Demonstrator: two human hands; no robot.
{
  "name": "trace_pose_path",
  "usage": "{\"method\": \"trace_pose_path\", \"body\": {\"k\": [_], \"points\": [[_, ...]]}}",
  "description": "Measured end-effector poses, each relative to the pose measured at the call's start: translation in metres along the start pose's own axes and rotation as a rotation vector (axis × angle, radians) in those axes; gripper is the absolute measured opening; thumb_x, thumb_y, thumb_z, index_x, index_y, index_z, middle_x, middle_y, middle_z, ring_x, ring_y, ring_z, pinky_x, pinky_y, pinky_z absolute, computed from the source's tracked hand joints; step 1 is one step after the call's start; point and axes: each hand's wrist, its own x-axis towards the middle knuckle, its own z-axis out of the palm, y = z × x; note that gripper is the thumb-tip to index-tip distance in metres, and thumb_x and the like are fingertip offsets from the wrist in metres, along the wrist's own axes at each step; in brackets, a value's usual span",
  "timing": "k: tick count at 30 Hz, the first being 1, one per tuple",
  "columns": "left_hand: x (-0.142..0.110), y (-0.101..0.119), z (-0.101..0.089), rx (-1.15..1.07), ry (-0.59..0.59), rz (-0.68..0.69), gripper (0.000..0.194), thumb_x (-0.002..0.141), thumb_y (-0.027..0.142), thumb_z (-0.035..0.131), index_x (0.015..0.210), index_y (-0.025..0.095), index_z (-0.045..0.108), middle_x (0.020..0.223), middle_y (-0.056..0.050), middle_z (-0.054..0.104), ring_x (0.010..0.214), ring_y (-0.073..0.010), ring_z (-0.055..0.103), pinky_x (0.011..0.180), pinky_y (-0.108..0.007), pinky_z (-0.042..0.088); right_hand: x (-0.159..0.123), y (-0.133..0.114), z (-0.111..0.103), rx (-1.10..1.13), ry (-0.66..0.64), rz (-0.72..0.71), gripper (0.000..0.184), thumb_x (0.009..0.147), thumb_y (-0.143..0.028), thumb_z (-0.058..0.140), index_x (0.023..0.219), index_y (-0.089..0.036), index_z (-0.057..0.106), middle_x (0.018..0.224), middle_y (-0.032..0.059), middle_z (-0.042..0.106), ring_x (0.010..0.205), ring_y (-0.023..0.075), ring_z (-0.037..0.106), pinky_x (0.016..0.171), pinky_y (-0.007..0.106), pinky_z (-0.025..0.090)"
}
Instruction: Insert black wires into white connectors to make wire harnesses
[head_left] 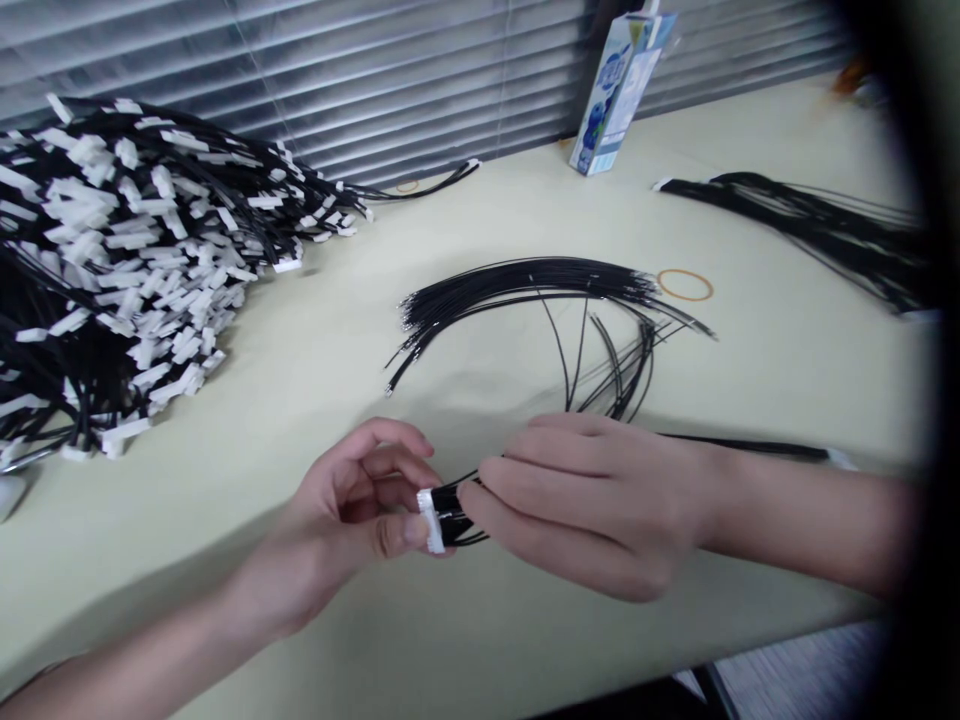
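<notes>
A white plastic connector (431, 520) with black wires (454, 515) running out of its right side is between my hands. My left hand (352, 510) pinches the connector between thumb and fingers. Over the wires, just right of the connector, lies my right hand (592, 500), its fingers closed together; its fingertips touch the wires, and its thumb is hidden. Loose wires (630, 370) come out behind the right hand. Past both hands, a curved bundle of black wires (517, 280) with bare metal ends rests on the table.
A big heap of black cables with white connectors (157, 250) covers the table's left side. At the back stands a blue drink carton (619, 95) before window blinds (420, 70). An orange rubber band (685, 285) and another black cable bundle (810, 225) lie to the right.
</notes>
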Motion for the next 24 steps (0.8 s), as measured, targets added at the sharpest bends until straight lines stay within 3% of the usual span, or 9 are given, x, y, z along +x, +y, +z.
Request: {"method": "trace_pose_path", "body": {"k": [7, 15, 24], "points": [[-0.0014, -0.0008, 0.0004, -0.038, -0.003, 0.000, 0.034, 0.077, 0.004, 0.063, 0.103, 0.024, 0.054, 0.093, -0.001, 0.056, 0.078, -0.0131, 0.057, 0.069, -0.025, 0.052, 0.0049, -0.0053, -0.0040, 0.143, -0.070, 0.148, 0.024, 0.090, -0.009, 0.037, 0.079, -0.008, 0.059, 0.073, 0.0070, 0.056, 0.065, 0.0142, 0.046, 0.058, 0.029, 0.043], [-0.0003, -0.0018, -0.0010, -0.034, -0.013, 0.007, 0.034, 0.077, 0.004, 0.063, 0.102, 0.023, 0.053, 0.092, -0.001, 0.055, 0.079, -0.0122, 0.057, 0.069, -0.023, 0.052, 0.0040, -0.0045, -0.0026, 0.162, -0.056, 0.108, 0.023, 0.088, -0.008, 0.040, 0.079, -0.005, 0.061, 0.072, 0.0080, 0.057, 0.066, 0.0157, 0.048, 0.058, 0.030, 0.043], [-0.0001, 0.0009, 0.0007, -0.055, -0.006, 0.000, 0.033, 0.076, 0.003, 0.064, 0.101, 0.024, 0.055, 0.092, 0.000, 0.056, 0.078, -0.0111, 0.058, 0.067, -0.020, 0.051, 0.0036, -0.0068, -0.0052, 0.102, -0.124, 0.059, 0.026, 0.090, -0.010, 0.036, 0.087, -0.006, 0.061, 0.077, 0.0079, 0.058, 0.066, 0.0154, 0.051, 0.057, 0.030, 0.043]]}}
